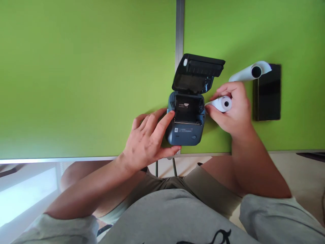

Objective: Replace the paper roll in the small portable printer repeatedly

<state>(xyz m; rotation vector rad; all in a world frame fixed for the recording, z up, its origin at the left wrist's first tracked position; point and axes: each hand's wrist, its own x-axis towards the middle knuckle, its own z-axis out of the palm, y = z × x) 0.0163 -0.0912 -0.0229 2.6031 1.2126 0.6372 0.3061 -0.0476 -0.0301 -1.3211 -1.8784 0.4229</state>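
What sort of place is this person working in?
Possibly an office or workroom, though little of the room shows: a green tabletop, an open portable roll-paper printer, and a white paper roll beside it.

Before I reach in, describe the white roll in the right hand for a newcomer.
On the green table, find the open printer. Just right of it, the right hand holds the white roll. Its small core hole sets it apart from the other roll, whose hole is wide.

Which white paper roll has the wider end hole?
The farther white paper roll, by the flat black rectangular device; the white paper roll held in the right hand has a smaller hole.
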